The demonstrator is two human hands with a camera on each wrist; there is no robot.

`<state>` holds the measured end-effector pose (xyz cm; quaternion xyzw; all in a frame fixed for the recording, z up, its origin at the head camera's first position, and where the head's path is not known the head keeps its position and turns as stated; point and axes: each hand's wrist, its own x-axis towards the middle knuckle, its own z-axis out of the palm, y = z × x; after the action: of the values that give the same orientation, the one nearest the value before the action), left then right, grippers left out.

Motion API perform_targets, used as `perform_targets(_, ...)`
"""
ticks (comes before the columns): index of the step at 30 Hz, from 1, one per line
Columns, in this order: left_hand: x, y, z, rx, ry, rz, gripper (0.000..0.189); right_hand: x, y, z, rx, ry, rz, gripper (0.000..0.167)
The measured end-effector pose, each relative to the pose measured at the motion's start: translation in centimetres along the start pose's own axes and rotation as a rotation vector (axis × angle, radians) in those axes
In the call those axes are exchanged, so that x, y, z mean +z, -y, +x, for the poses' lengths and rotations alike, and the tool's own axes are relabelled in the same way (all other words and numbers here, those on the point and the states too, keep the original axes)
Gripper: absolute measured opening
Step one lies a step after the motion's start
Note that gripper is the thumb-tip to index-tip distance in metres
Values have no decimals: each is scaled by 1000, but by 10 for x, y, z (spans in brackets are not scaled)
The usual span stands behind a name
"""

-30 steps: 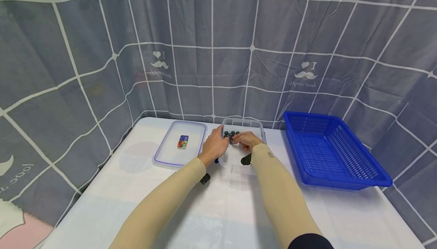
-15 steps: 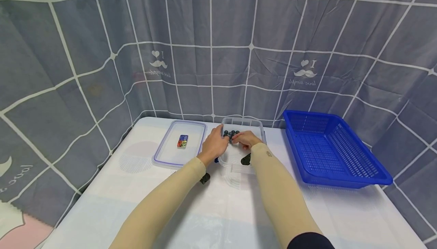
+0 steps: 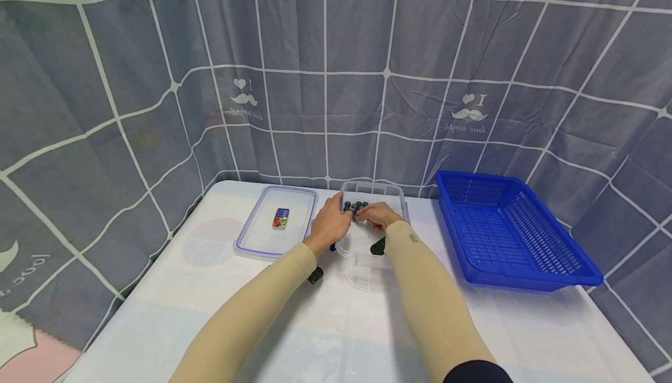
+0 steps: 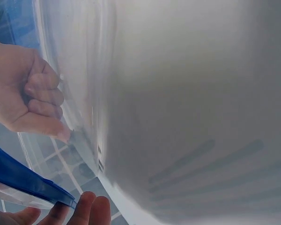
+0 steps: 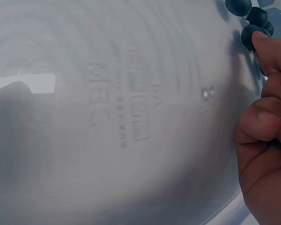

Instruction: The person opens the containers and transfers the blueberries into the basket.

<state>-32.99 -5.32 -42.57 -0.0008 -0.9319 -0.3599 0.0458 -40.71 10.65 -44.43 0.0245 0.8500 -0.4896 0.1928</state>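
A clear plastic food container stands near the back of the table, with several blueberries gathered at its left side. My left hand grips the container's left wall. In the left wrist view its fingers lie by the blue latch. My right hand reaches into the container, its fingers curled at the berries. One fingertip rests on a blueberry in the right wrist view; the thumb side of this hold is mostly hidden. The left wrist view shows the right hand through the clear wall.
To the left lies the container's lid, clear with a blue seal and a fruit label. A blue plastic basket stands on the right. Behind the white-covered table hangs a grey checked curtain.
Both hands keep their places at the container. The berries between them shift very slightly; lid and basket stay where they were.
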Motion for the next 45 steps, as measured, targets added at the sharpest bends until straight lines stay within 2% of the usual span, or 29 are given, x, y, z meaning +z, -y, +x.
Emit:
perform_targets(9,0,1,-2,3,1,-14,61,1,3,-6,-3,-3,-20,32)
perform_targets(20,1,0,1,-6,3,1,62,-2,3,-2,-5,2,-17,31)
perform_targets(25,1,0,1,-3,1,1,62,-2,4,-2,-23,20,-64,25)
perform_targets(29,1,0,0,-1,5,-1,62,0,4,-4,-26,6,-93,27)
perform_targets(45,1,1,0,-5,1,-2,61,1,1,3,-26,2,-73,31)
